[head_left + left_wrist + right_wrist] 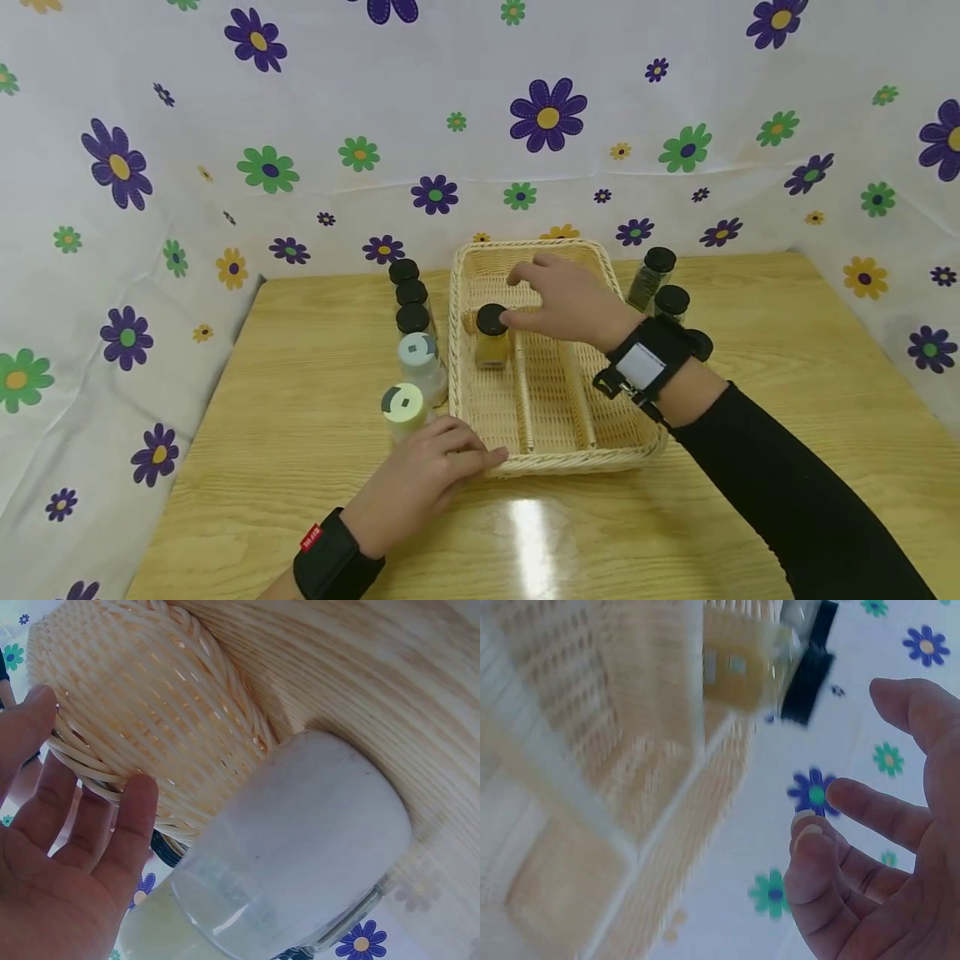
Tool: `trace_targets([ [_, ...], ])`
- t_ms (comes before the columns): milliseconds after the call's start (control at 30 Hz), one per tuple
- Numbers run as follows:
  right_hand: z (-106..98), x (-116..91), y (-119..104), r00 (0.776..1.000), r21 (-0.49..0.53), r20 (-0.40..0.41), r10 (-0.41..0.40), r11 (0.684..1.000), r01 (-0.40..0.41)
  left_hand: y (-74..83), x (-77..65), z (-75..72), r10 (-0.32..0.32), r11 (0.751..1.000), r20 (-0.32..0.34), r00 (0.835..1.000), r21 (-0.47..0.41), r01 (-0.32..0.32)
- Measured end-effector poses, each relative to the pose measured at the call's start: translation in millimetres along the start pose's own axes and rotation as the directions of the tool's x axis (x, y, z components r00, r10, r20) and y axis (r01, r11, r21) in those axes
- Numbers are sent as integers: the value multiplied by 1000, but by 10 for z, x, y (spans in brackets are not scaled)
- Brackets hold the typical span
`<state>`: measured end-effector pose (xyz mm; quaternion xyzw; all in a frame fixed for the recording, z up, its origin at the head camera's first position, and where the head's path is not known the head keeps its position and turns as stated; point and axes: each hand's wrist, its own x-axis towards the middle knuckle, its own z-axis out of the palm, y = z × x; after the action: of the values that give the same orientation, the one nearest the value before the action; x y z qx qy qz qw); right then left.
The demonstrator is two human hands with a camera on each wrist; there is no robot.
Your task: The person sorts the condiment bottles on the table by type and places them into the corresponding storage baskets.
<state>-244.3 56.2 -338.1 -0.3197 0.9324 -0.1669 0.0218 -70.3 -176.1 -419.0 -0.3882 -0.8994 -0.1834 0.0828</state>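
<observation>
A wicker basket (562,461) with dividers stands on the table. In its left compartment is an upright glass jar (491,348) with yellow contents and a black lid. My right hand (566,300) is over the basket, its thumb near that lid in the head view. In the right wrist view its fingers are spread and curved, holding nothing, apart from the jar (739,671). My left hand (423,462) grips the basket's near left corner. In the left wrist view, its fingers lie around the woven rim (94,769), close to a jar with white contents (300,832).
Left of the basket, a row of jars includes black lids (412,317), a whitish lid (417,350) and a pale yellow-green lid (405,402). More black-lidded jars (651,279) stand to the right, partly behind my right wrist. Flowered cloth (360,200) hangs behind the table.
</observation>
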Motion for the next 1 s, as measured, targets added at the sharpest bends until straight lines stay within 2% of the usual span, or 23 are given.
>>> trace_targets([
  [133,-217,-325,309,996,-23,-60,70,997,-72,6,-2,6,1,1000,-7,1000,-8,-1],
  [267,-374,-697,605,984,-47,-82,159,985,-164,12,-1,6,-4,1000,5,1000,-4,4],
  [400,-450,-1036,811,970,-62,-104,220,972,-227,12,5,9,-1,1000,12,1000,0,1],
  [500,-442,-1225,926,963,-81,-130,234,966,-246,9,11,16,3,1000,4,1000,-5,-3],
  [700,-320,-1394,1028,961,-118,-117,249,958,-263,4,2,-7,-4,1000,-4,1000,-15,4],
  [1000,-175,-1431,1111,959,-103,-86,271,955,-279,3,13,10,10,1000,-21,1000,-16,-10],
])
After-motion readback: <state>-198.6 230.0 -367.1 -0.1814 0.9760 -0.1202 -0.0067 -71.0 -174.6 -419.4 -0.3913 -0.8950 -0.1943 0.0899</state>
